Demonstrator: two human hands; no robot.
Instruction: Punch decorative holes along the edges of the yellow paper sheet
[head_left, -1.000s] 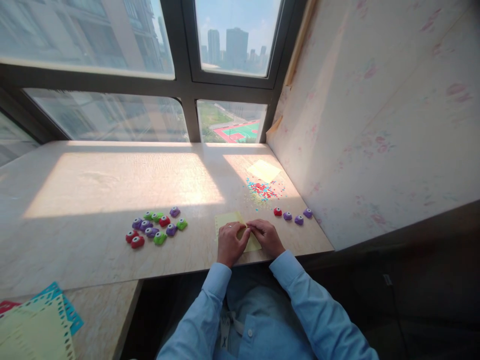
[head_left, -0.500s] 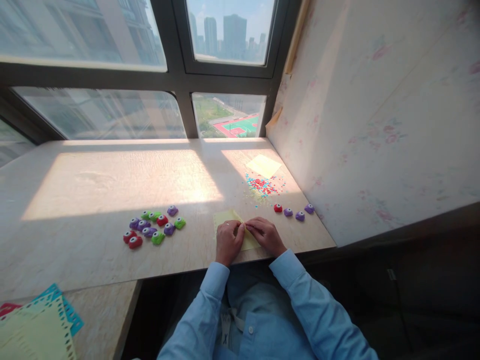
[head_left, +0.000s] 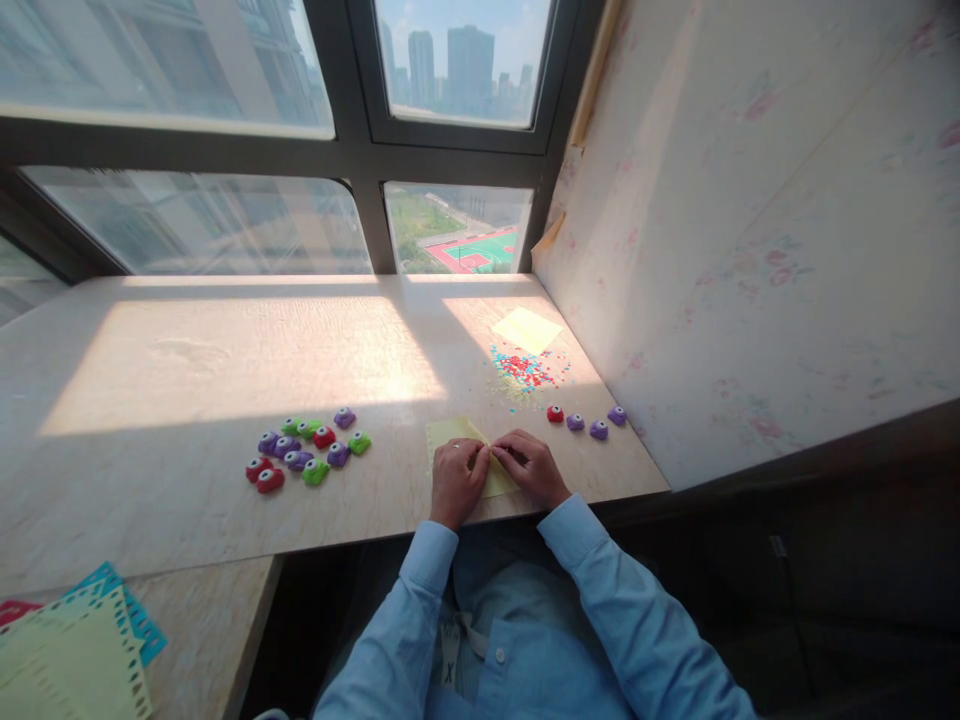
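Observation:
A pale yellow sheet (head_left: 448, 431) lies under both hands near the front edge of the marble-patterned ledge (head_left: 187, 520). My left hand (head_left: 458, 482) is closed, thumb and fingers pinched at the sheet's middle. From the other side my right hand (head_left: 531, 470) is pinched too, its fingertips meeting the left ones over the sheet. Whatever sits between the fingertips is too small to make out; they may hold the sheet itself. Beyond the hands lies a pile of tiny red, blue and yellow paper bits (head_left: 523, 372).
A second yellow sheet (head_left: 527, 330) lies behind the paper bits. Several small one-eyed figures (head_left: 298, 461) in red, green and purple cluster on the left; several more (head_left: 598, 430) stand by the wall (head_left: 750, 250). Hole-edged coloured sheets (head_left: 67, 650) overlap at lower left.
My right hand's knuckles have lifted and bent slightly, its fingertips staying at the same spot. My left hand and the sheet look nearly unmoved.

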